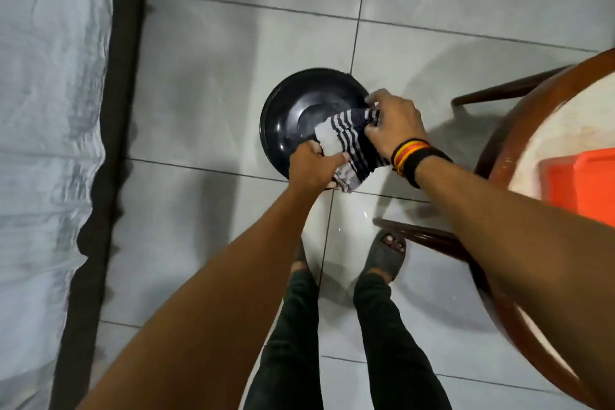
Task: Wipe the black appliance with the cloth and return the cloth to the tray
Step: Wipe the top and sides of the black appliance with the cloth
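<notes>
A round black appliance (293, 110) stands on the tiled floor in front of my feet. A striped black, white and grey cloth (352, 140) is stretched over its right side. My left hand (312, 166) grips the cloth's near lower end. My right hand (392, 123), with a black, red and yellow wristband, pinches the far upper end. An orange tray (582, 176) sits on the round table at the right edge, partly cut off by the frame.
A round wooden table (532, 103) with a white top and dark legs stands at the right. A bed (50, 143) with a pale sheet and dark frame runs along the left. My feet in grey slippers (386, 253) stand just below the appliance.
</notes>
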A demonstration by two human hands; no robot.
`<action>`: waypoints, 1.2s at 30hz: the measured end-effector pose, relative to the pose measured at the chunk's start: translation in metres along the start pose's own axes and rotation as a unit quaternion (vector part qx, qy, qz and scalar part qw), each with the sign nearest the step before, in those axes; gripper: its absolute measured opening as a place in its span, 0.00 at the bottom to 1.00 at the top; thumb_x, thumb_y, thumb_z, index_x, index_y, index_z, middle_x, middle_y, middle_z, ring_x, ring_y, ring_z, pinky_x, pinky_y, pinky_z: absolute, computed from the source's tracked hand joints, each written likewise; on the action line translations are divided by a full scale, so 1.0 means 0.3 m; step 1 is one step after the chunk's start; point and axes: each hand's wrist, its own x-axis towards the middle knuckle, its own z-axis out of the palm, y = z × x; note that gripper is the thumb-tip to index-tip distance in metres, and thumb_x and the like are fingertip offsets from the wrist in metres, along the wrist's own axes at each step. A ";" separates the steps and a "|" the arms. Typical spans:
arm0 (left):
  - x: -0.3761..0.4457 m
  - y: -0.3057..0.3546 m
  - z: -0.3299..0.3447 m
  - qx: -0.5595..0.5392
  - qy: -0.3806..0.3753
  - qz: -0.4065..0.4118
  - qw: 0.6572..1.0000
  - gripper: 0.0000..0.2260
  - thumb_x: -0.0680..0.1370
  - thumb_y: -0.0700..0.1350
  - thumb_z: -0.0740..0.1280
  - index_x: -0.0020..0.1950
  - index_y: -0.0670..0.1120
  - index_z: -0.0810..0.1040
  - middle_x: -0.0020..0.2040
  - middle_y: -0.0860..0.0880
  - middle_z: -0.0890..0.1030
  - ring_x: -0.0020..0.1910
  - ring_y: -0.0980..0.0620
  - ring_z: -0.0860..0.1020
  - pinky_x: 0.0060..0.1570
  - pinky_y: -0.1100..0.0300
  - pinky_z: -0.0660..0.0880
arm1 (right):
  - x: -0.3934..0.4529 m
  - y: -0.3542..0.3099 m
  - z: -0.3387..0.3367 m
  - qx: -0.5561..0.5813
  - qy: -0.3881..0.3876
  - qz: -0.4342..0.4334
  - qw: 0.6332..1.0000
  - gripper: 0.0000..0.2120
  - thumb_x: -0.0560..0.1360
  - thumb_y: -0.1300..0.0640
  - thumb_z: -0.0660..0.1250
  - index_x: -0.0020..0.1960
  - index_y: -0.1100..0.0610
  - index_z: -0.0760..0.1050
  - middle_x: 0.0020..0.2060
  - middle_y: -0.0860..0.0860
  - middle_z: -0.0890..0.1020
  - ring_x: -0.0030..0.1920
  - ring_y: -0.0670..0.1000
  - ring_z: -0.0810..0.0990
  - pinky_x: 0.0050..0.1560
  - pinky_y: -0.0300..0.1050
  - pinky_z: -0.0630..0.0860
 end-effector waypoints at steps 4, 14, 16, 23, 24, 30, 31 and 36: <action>0.081 -0.074 -0.030 0.192 0.083 0.095 0.973 0.12 0.79 0.49 0.68 0.55 0.42 0.82 0.50 0.46 0.84 0.52 0.46 0.83 0.55 0.52 0.81 | 0.140 0.006 0.152 -0.039 -0.014 -0.028 0.999 0.24 0.75 0.65 0.64 0.71 0.58 0.73 0.68 0.61 0.78 0.69 0.63 0.75 0.69 0.52 0.70; 0.374 -0.132 -0.070 0.228 0.131 0.039 0.964 0.37 0.84 0.56 0.56 0.84 0.41 0.41 0.84 0.39 0.39 0.83 0.40 0.39 0.80 0.41 0.45 | 0.151 0.041 0.524 -0.046 0.048 0.060 0.996 0.43 0.82 0.38 0.54 0.83 0.62 0.41 0.83 0.63 0.43 0.83 0.63 0.41 0.81 0.69 0.45; 0.392 -0.137 -0.039 0.218 0.168 0.047 0.960 0.39 0.83 0.59 0.58 0.84 0.42 0.43 0.84 0.38 0.41 0.83 0.39 0.42 0.80 0.39 0.48 | 0.160 0.059 0.555 -0.066 0.082 0.053 0.993 0.43 0.81 0.36 0.52 0.83 0.62 0.41 0.83 0.63 0.44 0.83 0.64 0.42 0.81 0.69 0.45; 0.414 -0.153 -0.050 0.211 0.141 0.036 0.967 0.36 0.84 0.61 0.55 0.84 0.51 0.40 0.83 0.40 0.35 0.83 0.40 0.37 0.80 0.38 0.41 | 0.170 0.073 0.608 -0.098 0.144 0.056 0.983 0.42 0.81 0.35 0.51 0.83 0.61 0.46 0.83 0.62 0.50 0.84 0.62 0.48 0.80 0.69 0.49; 0.414 -0.146 -0.060 0.216 0.115 0.024 0.969 0.36 0.84 0.61 0.54 0.84 0.51 0.37 0.83 0.41 0.32 0.82 0.41 0.34 0.80 0.39 0.39 | 0.173 0.062 0.610 -0.093 0.145 0.068 0.983 0.43 0.81 0.33 0.51 0.83 0.61 0.46 0.83 0.61 0.50 0.84 0.62 0.48 0.80 0.69 0.49; 0.419 -0.117 -0.086 0.249 0.043 -0.018 0.967 0.39 0.83 0.60 0.55 0.81 0.52 0.30 0.80 0.41 0.26 0.81 0.42 0.30 0.79 0.38 0.37 | 0.313 -0.027 0.577 -0.087 0.146 0.151 0.974 0.52 0.74 0.24 0.47 0.83 0.62 0.46 0.83 0.64 0.51 0.82 0.66 0.49 0.77 0.74 0.49; 0.422 -0.115 -0.091 0.256 0.037 -0.020 0.966 0.42 0.82 0.61 0.57 0.81 0.52 0.29 0.80 0.41 0.26 0.81 0.41 0.29 0.79 0.38 0.37 | 0.345 -0.051 0.574 -0.098 0.145 0.146 0.974 0.51 0.75 0.25 0.47 0.83 0.62 0.47 0.83 0.64 0.52 0.82 0.67 0.49 0.77 0.75 0.49; 0.416 -0.093 -0.116 0.312 -0.028 -0.057 0.948 0.67 0.67 0.64 0.76 0.78 0.49 0.22 0.75 0.38 0.19 0.77 0.38 0.24 0.77 0.36 0.33 | 0.436 -0.133 0.590 -0.230 0.082 -0.097 0.965 0.38 0.80 0.38 0.45 0.84 0.58 0.49 0.83 0.61 0.52 0.83 0.64 0.48 0.78 0.75 0.43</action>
